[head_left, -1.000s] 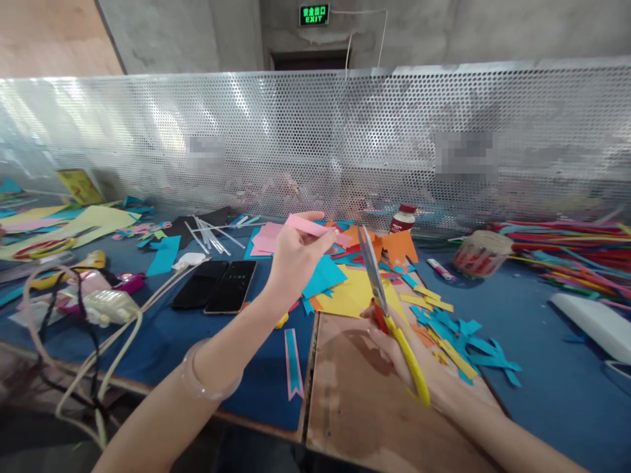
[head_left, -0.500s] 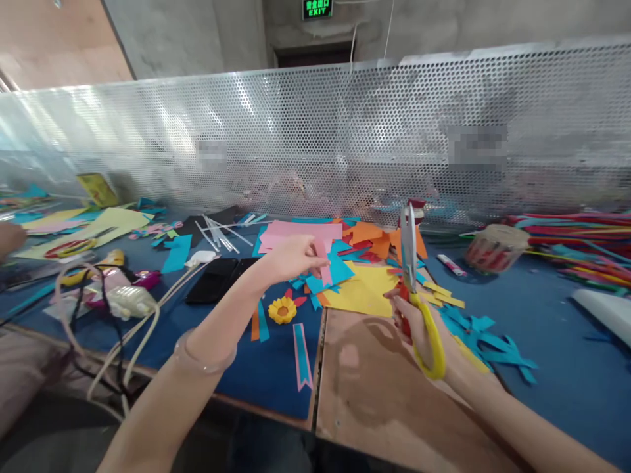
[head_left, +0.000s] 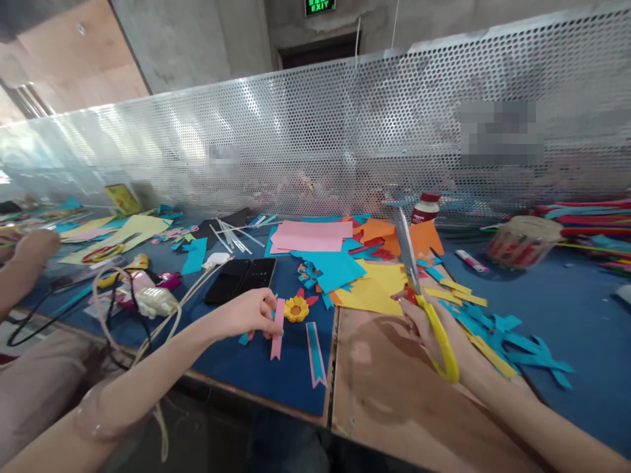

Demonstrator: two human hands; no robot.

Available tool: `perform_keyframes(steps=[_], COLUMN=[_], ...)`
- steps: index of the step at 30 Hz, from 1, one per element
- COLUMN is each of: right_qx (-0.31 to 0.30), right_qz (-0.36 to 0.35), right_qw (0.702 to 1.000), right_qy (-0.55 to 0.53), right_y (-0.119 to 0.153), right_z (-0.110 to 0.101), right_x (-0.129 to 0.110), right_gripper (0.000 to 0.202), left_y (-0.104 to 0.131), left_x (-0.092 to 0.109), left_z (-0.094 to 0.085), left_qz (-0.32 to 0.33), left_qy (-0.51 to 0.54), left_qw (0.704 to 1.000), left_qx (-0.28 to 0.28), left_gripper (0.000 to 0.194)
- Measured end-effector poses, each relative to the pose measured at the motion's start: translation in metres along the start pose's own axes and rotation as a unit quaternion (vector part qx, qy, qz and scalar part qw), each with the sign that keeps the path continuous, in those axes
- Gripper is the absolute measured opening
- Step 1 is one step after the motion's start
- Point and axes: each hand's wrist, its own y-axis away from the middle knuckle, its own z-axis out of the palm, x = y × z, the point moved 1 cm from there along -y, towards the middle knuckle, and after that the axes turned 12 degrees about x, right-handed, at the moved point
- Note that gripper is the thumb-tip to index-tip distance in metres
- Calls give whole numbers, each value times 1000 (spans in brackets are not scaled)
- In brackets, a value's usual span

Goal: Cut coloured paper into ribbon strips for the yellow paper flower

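Observation:
My left hand pinches a narrow pink paper strip with a notched lower end, low over the blue tabletop. Right beside it lies a yellow paper flower with red petals or leaves behind it. A notched pink strip with a blue layer on top, a layered ribbon, lies nearer the table edge. Over the wooden board, my right hand is closed around scissors with yellow and red handles, their blades pointing up and away. Part of the handle is hidden by my fingers.
Pink paper, yellow paper and blue scraps lie about. Two dark phones and cables are at left. A tape roll and glue stick stand right. Another person's hand shows far left. A perforated metal panel borders the back.
My left hand has moved left and toward me with the pink strip, down beside the flower. My right hand still holds the scissors. The head view has shifted slightly.

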Motion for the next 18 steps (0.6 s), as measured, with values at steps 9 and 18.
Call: perform_keyframes(steps=[9,18], right_qx=[-7,-6], right_qz=[22,4], right_qw=[1000,1000], right_qy=[-3,5], right_y=[1,4], right_z=[-1,-11], right_x=[1,-19], right_gripper=[33,38], left_y=[5,-30], left_x=[-13,10], left_z=[5,-26], left_qz=[-21,94], left_qy=[16,-220], left_qw=[998,947], left_qx=[60,215], left_gripper=[48,30])
